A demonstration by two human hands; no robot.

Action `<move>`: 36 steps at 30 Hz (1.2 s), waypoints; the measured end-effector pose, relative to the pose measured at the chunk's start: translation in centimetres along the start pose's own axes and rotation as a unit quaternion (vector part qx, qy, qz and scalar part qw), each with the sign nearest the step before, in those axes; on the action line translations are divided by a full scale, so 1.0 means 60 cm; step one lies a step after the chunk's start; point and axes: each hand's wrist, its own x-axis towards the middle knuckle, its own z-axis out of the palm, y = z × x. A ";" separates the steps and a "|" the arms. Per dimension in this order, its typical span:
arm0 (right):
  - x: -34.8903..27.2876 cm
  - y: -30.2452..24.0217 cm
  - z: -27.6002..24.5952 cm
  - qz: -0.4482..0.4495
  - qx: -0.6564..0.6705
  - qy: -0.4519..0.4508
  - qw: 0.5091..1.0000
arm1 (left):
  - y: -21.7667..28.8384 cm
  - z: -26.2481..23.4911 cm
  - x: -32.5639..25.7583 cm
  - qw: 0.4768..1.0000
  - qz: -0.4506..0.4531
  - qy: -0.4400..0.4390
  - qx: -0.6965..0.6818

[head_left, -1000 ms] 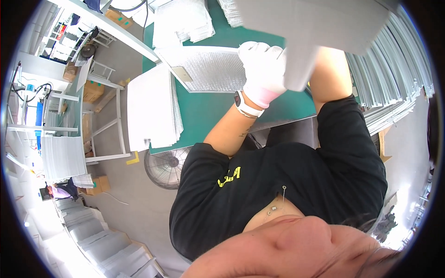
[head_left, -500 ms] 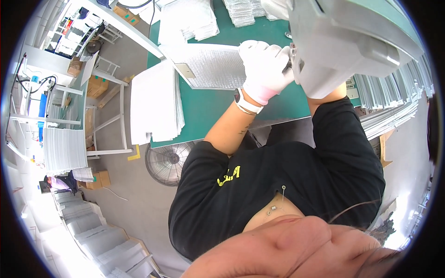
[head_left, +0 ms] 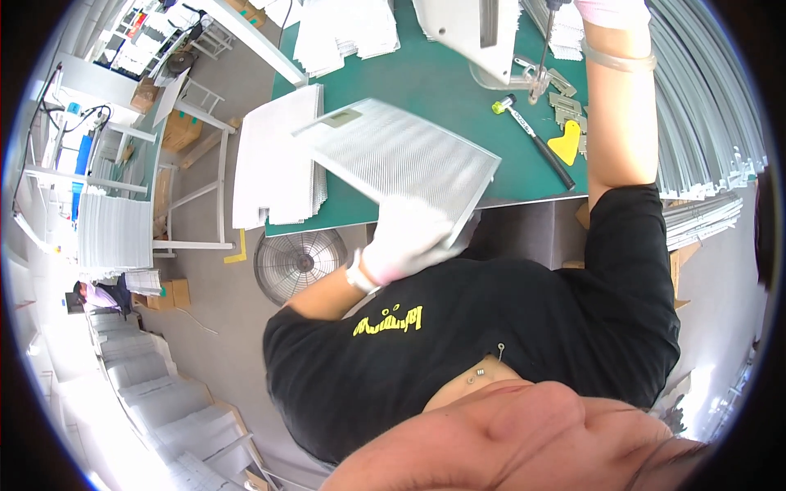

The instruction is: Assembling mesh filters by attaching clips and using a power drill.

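My left hand, in a white glove, grips the near edge of a silvery mesh panel. The panel has a small tan plate near its far left corner and is tilted above the green table. My right hand, also gloved, is at the top edge of the view with its fingers cut off. Beside it, a thin dark shaft reaches down toward the table; whether the hand holds it is hidden. A white slotted fixture with a clear round part stands to its left.
On the green table lie a mallet, a yellow scraper and several metal plates. White sheets are stacked at the left edge, more panels behind. Tall panel stacks stand right; a fan is below the table.
My left hand has drawn the panel toward my body and turned it. The large grey object in front of me has left that spot, and my right arm now stretches forward.
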 end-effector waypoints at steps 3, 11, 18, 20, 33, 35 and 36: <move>-0.003 0.025 0.001 0.040 0.002 -0.045 0.998 | -0.063 0.073 -0.166 0.992 0.054 -0.115 0.017; -0.039 0.068 -0.025 0.103 0.087 -0.005 0.991 | -0.079 -0.019 -0.052 0.897 -0.185 0.170 0.364; -0.107 0.043 0.016 0.160 0.053 -0.035 0.985 | -0.048 0.009 0.072 0.967 -0.146 0.113 0.178; -0.114 0.105 0.010 0.206 0.367 -0.121 0.899 | -0.027 0.019 0.070 0.963 -0.168 0.118 0.175; -0.173 0.142 0.037 0.183 0.661 -0.143 0.713 | 0.018 0.015 0.060 0.952 -0.161 0.196 0.170; -0.178 0.134 0.039 0.213 0.669 -0.105 0.704 | 0.022 0.011 0.060 0.957 -0.151 0.196 0.149; -0.181 0.131 0.045 0.216 0.680 -0.107 0.692 | 0.020 0.014 0.058 0.957 -0.152 0.196 0.149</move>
